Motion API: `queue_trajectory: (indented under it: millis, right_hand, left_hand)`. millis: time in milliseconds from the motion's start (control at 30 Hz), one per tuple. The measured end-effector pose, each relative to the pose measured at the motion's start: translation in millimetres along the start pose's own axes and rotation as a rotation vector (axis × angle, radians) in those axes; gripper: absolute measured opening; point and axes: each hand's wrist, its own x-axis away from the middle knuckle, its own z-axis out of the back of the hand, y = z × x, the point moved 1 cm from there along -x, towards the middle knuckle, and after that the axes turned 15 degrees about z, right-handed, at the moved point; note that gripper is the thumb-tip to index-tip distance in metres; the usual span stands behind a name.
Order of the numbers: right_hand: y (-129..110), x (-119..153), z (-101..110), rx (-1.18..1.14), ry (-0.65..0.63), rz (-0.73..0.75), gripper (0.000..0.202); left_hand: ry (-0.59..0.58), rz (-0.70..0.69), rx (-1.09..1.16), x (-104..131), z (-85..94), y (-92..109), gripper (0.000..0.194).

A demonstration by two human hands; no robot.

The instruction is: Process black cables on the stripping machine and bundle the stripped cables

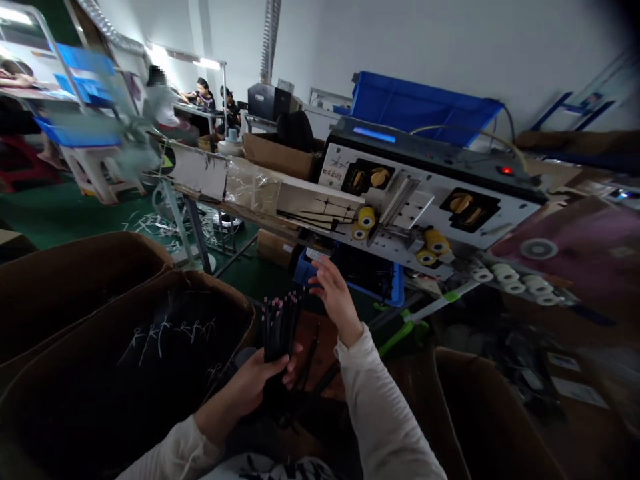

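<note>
My left hand (253, 380) is wrapped around a bundle of black cables (280, 333). The cut ends point up and show pinkish tips. To the right of those tips, my right hand (333, 290) is raised with fingers apart and somewhat curled, and I see nothing in it. Beyond my hands, a blue bin (397, 287) holds more black strands under the bench. Below the bundle lies a reddish-brown surface (320, 333) with a few black cables across it; the lower part of the bundle is lost in dark shadow.
A machine (400, 193) with yellow rollers stands on the bench ahead. Large cardboard boxes (220, 287) flank me; the left one holds dark bundles with white ties. White rollers (515, 277) stick out at the right. A blurred fan (135, 133) and several seated people are farther left.
</note>
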Motion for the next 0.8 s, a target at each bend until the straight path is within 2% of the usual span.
queue_trajectory:
  millis: [200, 333, 467, 633, 800]
  right_hand:
    - [8.0, -70.9, -6.1, -0.19, 0.355, 0.023, 0.037]
    - [9.4, -100.4, -14.0, -0.167, 0.487, 0.041, 0.028]
    - [14.4, -115.4, -18.0, -0.079, 0.531, 0.091, 0.029]
    - [15.8, -125.9, -19.0, 0.116, 0.511, 0.116, 0.041]
    - [8.0, -128.7, -22.9, 0.121, 0.544, 0.154, 0.047]
  left_hand:
    - [0.032, -0.025, 0.011, 5.8, -0.3, 2.1, 0.031]
    - [0.081, -0.026, 0.004, 9.0, 3.2, 2.5, 0.031]
    - [0.077, -0.024, -0.001, 10.5, 5.6, 1.6, 0.024]
    - [0.075, -0.035, -0.014, 10.0, 8.2, -0.8, 0.02]
    - [0.091, -0.046, -0.009, 10.1, 8.8, -1.1, 0.021]
